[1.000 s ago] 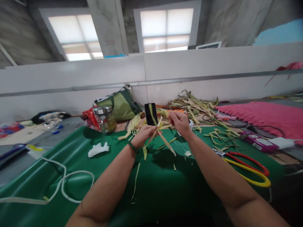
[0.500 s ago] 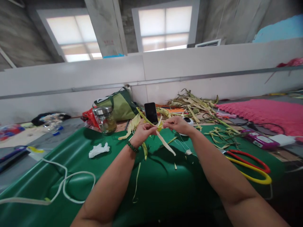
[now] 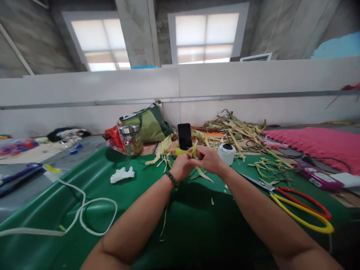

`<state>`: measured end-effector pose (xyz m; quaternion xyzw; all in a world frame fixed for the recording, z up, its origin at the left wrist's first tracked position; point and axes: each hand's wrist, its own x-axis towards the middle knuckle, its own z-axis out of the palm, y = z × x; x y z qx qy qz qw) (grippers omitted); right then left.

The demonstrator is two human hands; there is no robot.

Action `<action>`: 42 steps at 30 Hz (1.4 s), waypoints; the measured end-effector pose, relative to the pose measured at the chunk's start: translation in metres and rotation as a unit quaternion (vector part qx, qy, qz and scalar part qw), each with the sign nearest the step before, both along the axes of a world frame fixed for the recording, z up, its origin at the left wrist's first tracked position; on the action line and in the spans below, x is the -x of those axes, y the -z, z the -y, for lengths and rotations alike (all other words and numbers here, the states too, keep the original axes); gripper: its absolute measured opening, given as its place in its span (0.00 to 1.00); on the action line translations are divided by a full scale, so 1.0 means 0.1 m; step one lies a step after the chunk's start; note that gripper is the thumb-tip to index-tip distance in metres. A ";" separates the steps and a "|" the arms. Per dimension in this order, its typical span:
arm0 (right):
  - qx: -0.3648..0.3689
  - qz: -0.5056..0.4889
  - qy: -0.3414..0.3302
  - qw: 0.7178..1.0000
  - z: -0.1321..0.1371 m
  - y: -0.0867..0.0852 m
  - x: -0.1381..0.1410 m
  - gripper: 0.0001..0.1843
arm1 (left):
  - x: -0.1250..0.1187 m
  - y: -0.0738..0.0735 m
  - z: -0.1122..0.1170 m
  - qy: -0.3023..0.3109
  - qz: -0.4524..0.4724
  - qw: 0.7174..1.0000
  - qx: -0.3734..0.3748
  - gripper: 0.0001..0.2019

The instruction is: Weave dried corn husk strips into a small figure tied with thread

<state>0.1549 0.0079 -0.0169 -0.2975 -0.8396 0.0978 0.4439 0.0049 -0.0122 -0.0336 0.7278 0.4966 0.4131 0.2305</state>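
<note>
My left hand (image 3: 182, 166), with a green bead bracelet (image 3: 171, 179) at the wrist, and my right hand (image 3: 208, 159) meet over the green mat. Both have their fingers closed on a pale yellow-green husk strip (image 3: 194, 148), which looks like corn husk. Its top end shows above the fingers; the gripped part is hidden. A dry strip (image 3: 204, 175) shows below my right hand, and whether it joins the held one I cannot tell. Just behind the hands, a black phone (image 3: 185, 135) stands upright. To the right is a white thread spool (image 3: 226, 154).
Large scissors (image 3: 289, 206) with red and yellow handles lie at right. A lidded glass jar (image 3: 131, 140) and a green bag (image 3: 153, 123) stand at back left. Dry husks (image 3: 236, 125) are heaped at back right. A crumpled white tissue (image 3: 122, 175) and white cord (image 3: 81, 210) lie at left.
My hands have come together, now overlapping, and less of the husk strip shows. The long green piece no longer sticks up at the left. The view has shifted slightly, uncovering the spool and scissor blades.
</note>
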 end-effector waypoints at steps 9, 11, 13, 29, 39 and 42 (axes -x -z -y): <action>0.136 -0.202 -0.033 0.969 0.01 -0.04 0.00 0.10 | 0.11 -0.10 -0.07 0.024 0.300 0.943 0.143 0.09; 0.125 -0.193 -0.045 0.972 -0.02 0.00 0.03 0.10 | 0.12 -0.12 -0.06 0.068 0.334 0.928 0.152 0.10; 0.095 -0.175 -0.042 0.979 -0.03 0.03 0.05 0.09 | 0.13 -0.13 -0.04 0.102 0.336 0.923 0.157 0.13; -0.063 -0.041 0.040 0.996 -0.02 0.02 0.00 0.05 | 0.17 -0.24 0.05 0.079 0.304 0.939 0.141 0.20; -0.277 0.153 -0.036 0.948 0.25 0.05 0.22 0.14 | 0.21 -0.25 0.04 0.086 0.259 0.952 0.140 0.14; -0.144 0.003 -0.035 0.989 0.16 0.06 0.17 0.12 | 0.23 -0.26 0.04 0.099 0.256 0.950 0.147 0.16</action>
